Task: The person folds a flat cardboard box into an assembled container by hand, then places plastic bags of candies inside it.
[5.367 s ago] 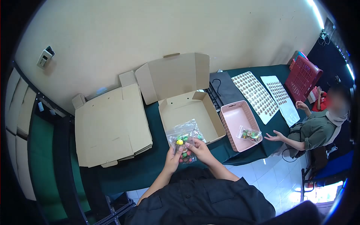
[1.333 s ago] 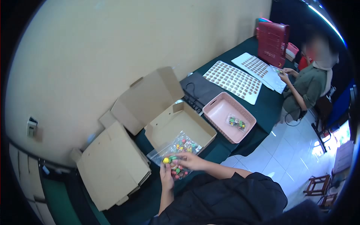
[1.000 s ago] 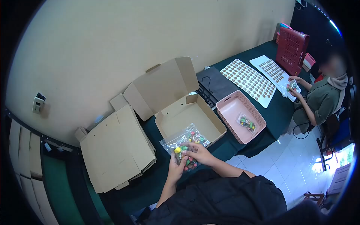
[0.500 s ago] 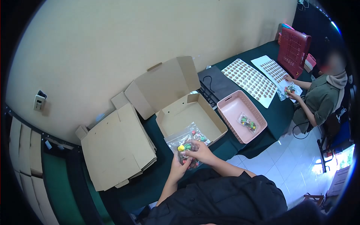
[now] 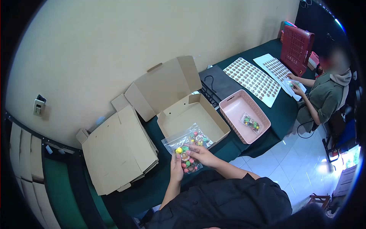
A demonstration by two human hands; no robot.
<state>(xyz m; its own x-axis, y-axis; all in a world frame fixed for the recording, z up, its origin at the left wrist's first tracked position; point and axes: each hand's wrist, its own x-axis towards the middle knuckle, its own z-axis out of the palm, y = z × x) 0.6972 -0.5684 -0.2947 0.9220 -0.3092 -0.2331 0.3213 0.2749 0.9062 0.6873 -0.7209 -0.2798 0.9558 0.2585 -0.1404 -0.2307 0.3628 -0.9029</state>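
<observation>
Between both hands is a clear plastic zip bag (image 5: 189, 165) of small round pieces in red, green, yellow and brown, with a round brown sticker on its front. My left hand (image 5: 176, 168) grips its left side, the thumb pointing up along the edge. My right hand (image 5: 202, 155) pinches it from the right, thumb across the front near the sticker. Just beyond them, a similar bag (image 5: 199, 138) of coloured pieces lies at the near corner of an open cardboard box (image 5: 190, 114), partly overlapped by the held bag's clear top.
Flattened cardboard boxes (image 5: 114, 149) are stacked at left. A pink basket (image 5: 244, 100) holds another filled bag (image 5: 250, 123). Beyond it lie sticker sheets (image 5: 253, 82) and a dark red basket (image 5: 297, 49). A co-worker (image 5: 328, 95) at right handles a small bag (image 5: 292, 84) over a sheet.
The held bag has turned so its round sticker and more coloured pieces show. My fingers have shifted to its sides. The co-worker's bag has moved over the sticker sheet.
</observation>
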